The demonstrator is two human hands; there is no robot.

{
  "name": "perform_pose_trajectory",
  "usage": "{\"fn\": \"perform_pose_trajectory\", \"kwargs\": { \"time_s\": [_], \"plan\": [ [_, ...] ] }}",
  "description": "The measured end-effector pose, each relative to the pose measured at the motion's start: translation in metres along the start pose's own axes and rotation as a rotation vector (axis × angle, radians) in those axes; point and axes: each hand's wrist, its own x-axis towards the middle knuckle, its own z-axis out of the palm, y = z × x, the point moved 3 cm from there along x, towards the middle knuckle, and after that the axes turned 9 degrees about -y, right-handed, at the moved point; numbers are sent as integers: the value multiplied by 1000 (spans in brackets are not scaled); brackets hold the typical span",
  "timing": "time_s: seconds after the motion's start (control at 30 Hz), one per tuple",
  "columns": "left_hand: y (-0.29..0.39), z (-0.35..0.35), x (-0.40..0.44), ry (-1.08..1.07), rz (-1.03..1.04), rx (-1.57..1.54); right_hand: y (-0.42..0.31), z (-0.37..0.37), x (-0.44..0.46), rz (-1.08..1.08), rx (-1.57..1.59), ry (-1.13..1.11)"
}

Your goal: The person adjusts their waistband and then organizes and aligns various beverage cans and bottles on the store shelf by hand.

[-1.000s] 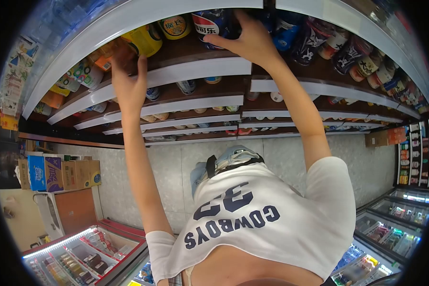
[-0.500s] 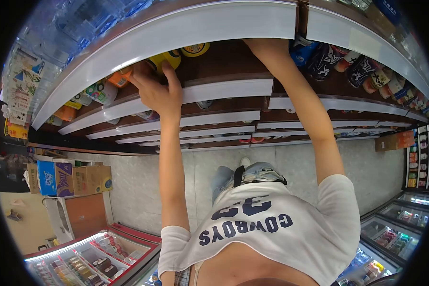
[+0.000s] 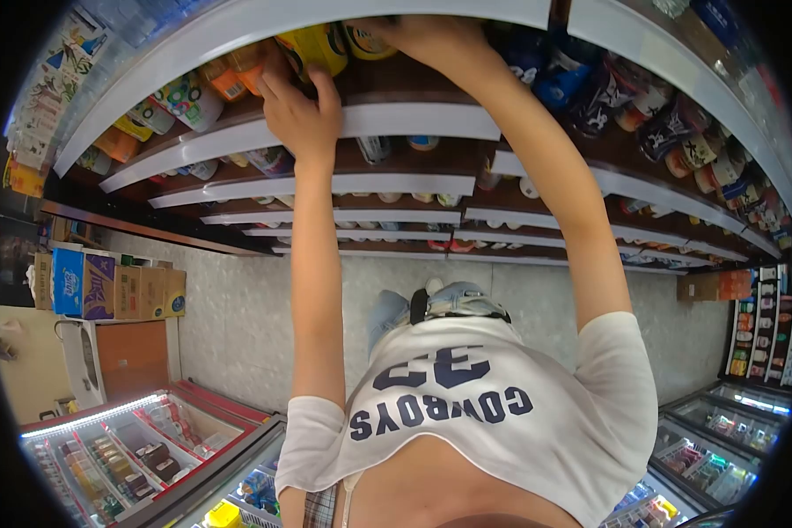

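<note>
My left hand (image 3: 301, 114) reaches onto the upper shelf, its thumb and fingers around the lower part of a yellow bottle (image 3: 319, 51). Orange bottles (image 3: 229, 79) stand just left of its fingers. My right hand (image 3: 436, 42) is deeper on the same shelf, partly under the upper shelf's edge. Its fingertips point left beside a second yellow container (image 3: 369, 40); they are blurred and partly hidden, so whether they grip it cannot be told. Blue bottles (image 3: 561, 81) stand right of my right forearm.
White-edged shelves (image 3: 422, 121) run across the front, with lower tiers of bottles beneath. Dark-labelled bottles (image 3: 600, 101) fill the right bay. Cartons (image 3: 136, 286) are stacked at left. Lit chiller cabinets (image 3: 141, 449) stand behind on the left, with more at right. Grey floor (image 3: 238, 299) lies below.
My right hand has moved left along the shelf toward the second yellow container. My left hand stays at the yellow bottle. The view has shifted, showing more of the lower shelves.
</note>
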Motion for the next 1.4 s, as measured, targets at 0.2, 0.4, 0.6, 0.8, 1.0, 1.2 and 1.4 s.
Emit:
{"fn": "perform_pose_trajectory", "kwargs": {
  "time_s": [0.2, 0.4, 0.6, 0.8, 1.0, 1.2, 1.4],
  "plan": [
    [-3, -1, -5, 7, -1, -39, 2, 12, 2, 79, 109, 90],
    [-4, -4, -7, -27, 1, -79, -4, -61, -25, 451, 219, -300],
    [5, -9, -3, -1, 12, -128, 25, -88, -56, 584, 183, -244],
    [0, -8, -5, -50, -6, -124, 60, -46, -81, 626, 602, -328],
    [4, -9, -3, -36, 20, -127, 52, -36, -70, 608, 805, -383],
    [-3, -8, -4, -68, 28, -89, 54, -7, -54, 540, 765, -416],
    [-1, -13, -3, -163, -106, -205, 55, -27, -56, 485, 279, -352]
  ]
}}
